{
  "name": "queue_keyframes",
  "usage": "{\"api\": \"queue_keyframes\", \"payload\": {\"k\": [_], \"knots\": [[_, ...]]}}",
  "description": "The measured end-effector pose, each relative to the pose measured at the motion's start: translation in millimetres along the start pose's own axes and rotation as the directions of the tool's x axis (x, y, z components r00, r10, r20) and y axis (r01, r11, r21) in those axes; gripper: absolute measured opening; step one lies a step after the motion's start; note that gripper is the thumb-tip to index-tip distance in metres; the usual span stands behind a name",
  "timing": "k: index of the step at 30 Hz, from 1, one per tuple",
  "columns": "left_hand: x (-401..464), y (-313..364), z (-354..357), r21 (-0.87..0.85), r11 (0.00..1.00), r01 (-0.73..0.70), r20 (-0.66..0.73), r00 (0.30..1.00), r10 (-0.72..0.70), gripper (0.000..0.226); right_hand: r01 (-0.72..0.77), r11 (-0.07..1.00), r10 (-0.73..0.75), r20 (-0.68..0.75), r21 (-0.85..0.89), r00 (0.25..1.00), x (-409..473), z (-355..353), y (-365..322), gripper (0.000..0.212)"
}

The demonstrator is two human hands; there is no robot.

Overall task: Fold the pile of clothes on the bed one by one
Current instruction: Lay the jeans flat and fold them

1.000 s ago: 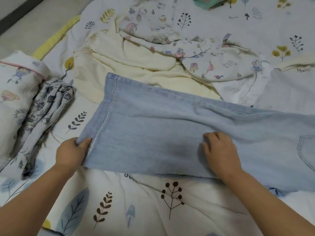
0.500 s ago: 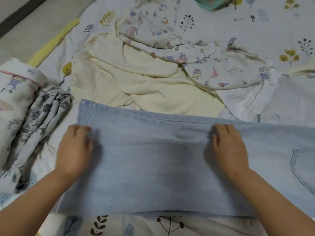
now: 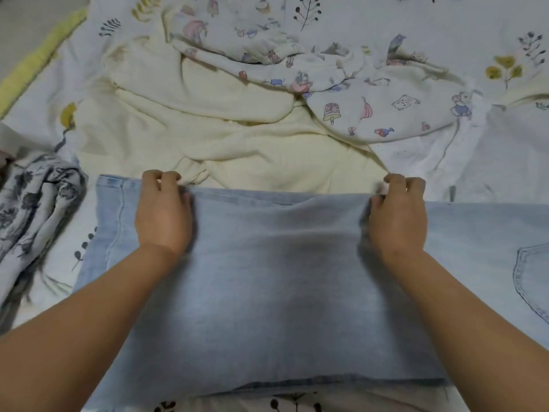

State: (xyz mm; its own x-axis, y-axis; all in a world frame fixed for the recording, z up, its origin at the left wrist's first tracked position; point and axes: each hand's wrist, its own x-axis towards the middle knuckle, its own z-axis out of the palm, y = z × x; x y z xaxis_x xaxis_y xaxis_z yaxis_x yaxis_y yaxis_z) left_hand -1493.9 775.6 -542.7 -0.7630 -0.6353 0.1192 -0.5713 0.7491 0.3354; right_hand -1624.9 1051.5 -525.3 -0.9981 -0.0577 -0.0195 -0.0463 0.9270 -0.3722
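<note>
White leaf-printed bedsheet (image 3: 386, 19) lies under our pale blue denim jeans (image 3: 282, 292); our left hand (image 3: 163, 215) and right hand (image 3: 398, 215) have slid up and now pinch their far edge, ready to fold.

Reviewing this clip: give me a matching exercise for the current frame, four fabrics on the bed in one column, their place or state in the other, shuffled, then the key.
Column 1
1. light blue denim jeans
2. cream-yellow crumpled garment
3. white cartoon-print garment
4. grey floral-print cloth

Column 2
A. bunched at the left edge
B. far edge gripped by left hand and right hand
C. draped over the cream one's far right side
D. just beyond the denim's far edge

Pairs: 1-B, 2-D, 3-C, 4-A
</note>
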Motion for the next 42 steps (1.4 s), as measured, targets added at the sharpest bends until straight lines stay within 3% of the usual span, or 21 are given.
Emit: {"api": "queue_keyframes", "payload": {"k": [3, 5, 8, 13, 15, 17, 20, 22, 24, 26, 28, 29, 33, 35, 37, 40, 42], "knots": [[-18, 4, 7, 0.086, 0.951, -0.297, 0.007, 0.955, 0.298, 0.033, 0.104, 0.994, -0.104, -0.008, -0.032, 0.995, -33, 4, -13, 0.054], [-21, 1, 12, 0.154, 0.897, -0.415, 0.114, 0.909, 0.401, 0.034, 0.223, 0.967, -0.208, 0.128, -0.123, 0.97, -55, 12, -15, 0.061], [-3, -4, 12, 0.174, 0.925, -0.338, 0.176, 0.935, 0.309, 0.02, 0.253, 0.951, -0.2, 0.272, -0.179, 0.941, -62, 24, -9, 0.058], [16, -7, 10, 0.168, 0.895, -0.413, 0.27, 0.893, 0.361, 0.015, 0.128, 0.986, -0.124, 0.04, -0.109, 0.991, -32, 19, 0, 0.043], [17, -8, 7, 0.151, 0.933, -0.326, 0.181, 0.937, 0.298, 0.013, 0.075, 0.996, -0.073, 0.051, -0.057, 0.996, -18, 14, 4, 0.026], [18, -4, 4, 0.082, 0.988, -0.134, 0.08, 0.989, 0.127, 0.015, 0.068, 0.998, -0.068, 0.032, -0.002, 0.997, -9, 11, 4, 0.014], [8, 8, 5, -0.059, 0.998, -0.028, 0.015, 0.999, 0.028, 0.024, -0.042, 0.974, 0.052, -0.04, 0.223, 0.998, -12, 11, -11, 0.02], [-8, 23, 7, -0.15, 0.984, -0.1, -0.02, 0.995, 0.098, 0.041, 0.023, 0.994, -0.013, -0.095, 0.107, 0.995, -34, 19, -17, 0.041], [-32, 34, 12, -0.104, 0.951, -0.29, 0.004, 0.956, 0.292, 0.054, 0.102, 0.993, -0.103, -0.028, -0.059, 0.994, -66, 31, -18, 0.064], [-53, 36, 20, 0.013, 0.907, -0.422, 0.244, 0.881, 0.406, 0.065, 0.135, 0.971, -0.097, 0.191, -0.196, 0.977, -92, 42, -11, 0.077], [-61, 28, 32, 0.138, 0.878, -0.458, 0.518, 0.789, 0.33, 0.075, 0.157, 0.946, -0.04, 0.382, -0.283, 0.923, -103, 58, 5, 0.075], [-62, 22, 40, 0.185, 0.869, -0.46, 0.587, 0.761, 0.277, 0.077, 0.167, 0.942, -0.027, 0.428, -0.291, 0.903, -102, 63, 10, 0.074], [-65, 25, 47, 0.235, 0.895, -0.38, 0.572, 0.798, 0.188, 0.079, 0.21, 0.951, -0.093, 0.443, -0.225, 0.892, -97, 55, 12, 0.076], [-74, 41, 38, 0.167, 0.914, -0.371, 0.473, 0.843, 0.256, 0.077, 0.242, 0.948, -0.173, 0.302, -0.207, 0.938, -106, 43, 16, 0.079], [-92, 53, 33, 0.1, 0.889, -0.447, 0.398, 0.837, 0.375, 0.072, 0.197, 0.956, -0.164, 0.159, -0.217, 0.974, -123, 33, 27, 0.078], [-128, 60, 31, 0.084, 0.828, -0.554, 0.47, 0.755, 0.457, 0.064, 0.129, 0.954, -0.043, 0.302, -0.27, 0.952, -151, 27, 52, 0.073], [-140, 58, 32, 0.117, 0.83, -0.545, 0.584, 0.714, 0.387, 0.072, 0.122, 0.954, 0.0, 0.408, -0.274, 0.913, -161, 31, 66, 0.07]]}}
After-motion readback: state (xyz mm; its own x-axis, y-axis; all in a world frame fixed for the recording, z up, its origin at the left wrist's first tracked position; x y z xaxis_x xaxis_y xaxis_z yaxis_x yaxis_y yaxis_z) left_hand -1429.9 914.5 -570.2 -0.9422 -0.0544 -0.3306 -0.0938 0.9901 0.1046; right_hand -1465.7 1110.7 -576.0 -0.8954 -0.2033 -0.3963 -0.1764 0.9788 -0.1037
